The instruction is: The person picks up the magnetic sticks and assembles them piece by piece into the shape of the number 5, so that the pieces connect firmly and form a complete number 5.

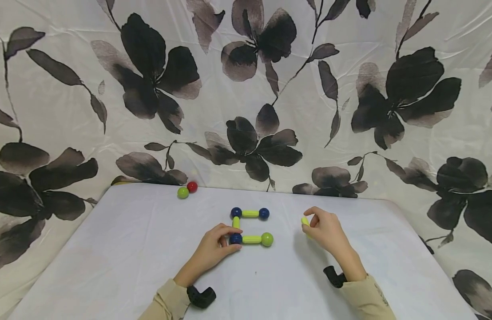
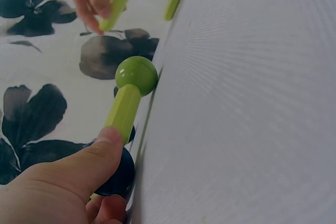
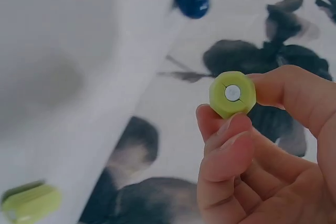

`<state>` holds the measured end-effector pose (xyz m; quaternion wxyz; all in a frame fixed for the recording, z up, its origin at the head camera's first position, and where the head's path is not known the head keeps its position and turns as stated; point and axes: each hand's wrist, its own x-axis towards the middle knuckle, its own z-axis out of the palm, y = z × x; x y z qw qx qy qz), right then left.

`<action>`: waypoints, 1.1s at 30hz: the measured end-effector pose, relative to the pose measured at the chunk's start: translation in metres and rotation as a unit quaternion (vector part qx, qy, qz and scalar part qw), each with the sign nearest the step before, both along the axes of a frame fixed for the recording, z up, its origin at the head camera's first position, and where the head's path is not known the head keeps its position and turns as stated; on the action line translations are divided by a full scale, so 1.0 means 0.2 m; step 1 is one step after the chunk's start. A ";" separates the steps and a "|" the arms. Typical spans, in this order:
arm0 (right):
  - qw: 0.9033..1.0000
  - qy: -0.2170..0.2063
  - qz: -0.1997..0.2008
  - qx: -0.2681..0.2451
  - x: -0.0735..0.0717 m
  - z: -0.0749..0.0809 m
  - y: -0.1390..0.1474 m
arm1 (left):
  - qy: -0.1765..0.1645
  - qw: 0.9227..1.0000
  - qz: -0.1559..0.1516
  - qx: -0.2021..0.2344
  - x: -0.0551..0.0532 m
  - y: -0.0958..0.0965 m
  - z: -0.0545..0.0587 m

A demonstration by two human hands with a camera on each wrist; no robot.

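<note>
My left hand (image 1: 211,247) pinches the dark blue ball (image 1: 236,239) at the near left corner of a C-shaped frame of magnetic rods and balls. From that ball a yellow-green rod (image 1: 251,240) runs right to a green ball (image 1: 267,239). Another rod (image 1: 236,222) leads back to a second blue ball (image 1: 236,213), and a far rod (image 1: 250,214) joins it to a third blue ball (image 1: 263,214). To the right of the frame, my right hand (image 1: 327,232) holds a loose yellow-green magnetic rod (image 3: 232,107) between thumb and fingers, its silver end facing the right wrist camera.
A green ball (image 1: 183,192) and a red ball (image 1: 192,187) sit at the back left of the white table (image 1: 122,249). One more yellow-green rod (image 2: 172,6) lies on the table near the right hand. A floral cloth (image 1: 330,26) hangs behind the table.
</note>
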<state>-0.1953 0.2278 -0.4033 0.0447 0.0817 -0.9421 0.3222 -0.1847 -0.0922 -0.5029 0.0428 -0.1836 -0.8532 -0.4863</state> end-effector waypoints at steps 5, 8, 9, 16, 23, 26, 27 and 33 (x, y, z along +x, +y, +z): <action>1.000 0.004 0.013 -0.017 0.01 0.05 -0.10 | 0.005 1.000 -0.001 -0.001 0.00 0.00 -0.01; 0.999 0.000 0.020 -0.026 0.02 0.07 -0.16 | 0.006 1.000 0.000 0.000 0.00 0.00 -0.02; 0.999 -0.001 0.024 -0.028 0.03 0.07 -0.18 | 0.005 1.000 0.000 0.000 0.00 0.00 -0.01; 0.998 -0.003 0.051 -0.025 0.07 0.05 -0.31 | 0.002 1.000 -0.001 0.004 0.00 0.00 -0.01; 0.996 -0.044 0.074 -0.008 0.10 -0.06 -0.40 | 0.008 1.000 -0.006 0.006 0.00 0.00 -0.01; 0.995 -0.060 0.078 -0.002 0.12 -0.10 -0.41 | 0.009 1.000 -0.005 0.004 0.00 0.00 -0.01; 0.995 -0.065 0.079 -0.002 0.12 -0.11 -0.41 | 0.009 1.000 -0.004 0.004 0.00 0.00 -0.01; 0.992 -0.106 0.073 -0.002 0.13 -0.17 -0.42 | 0.007 1.000 -0.003 0.001 0.00 0.00 -0.01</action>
